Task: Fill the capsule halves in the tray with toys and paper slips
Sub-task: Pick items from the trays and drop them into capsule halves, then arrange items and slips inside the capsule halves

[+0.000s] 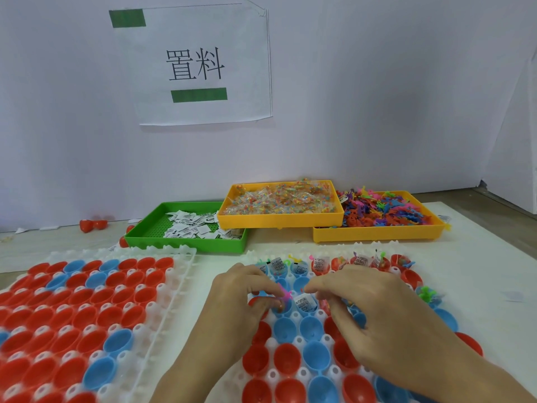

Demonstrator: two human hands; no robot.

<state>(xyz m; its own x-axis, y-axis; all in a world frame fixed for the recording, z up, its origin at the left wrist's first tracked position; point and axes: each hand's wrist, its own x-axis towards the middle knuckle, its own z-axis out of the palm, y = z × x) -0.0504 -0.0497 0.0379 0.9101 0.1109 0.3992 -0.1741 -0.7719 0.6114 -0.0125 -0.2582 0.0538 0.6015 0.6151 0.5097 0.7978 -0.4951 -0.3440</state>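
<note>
Here both hands pinch: left (241, 298) a pink toy (285, 295), right (374, 312) a paper slip (303, 302).

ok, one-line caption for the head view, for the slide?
Left hand drops a pink toy into a blue capsule half while the right hand hovers over the tray.
</note>
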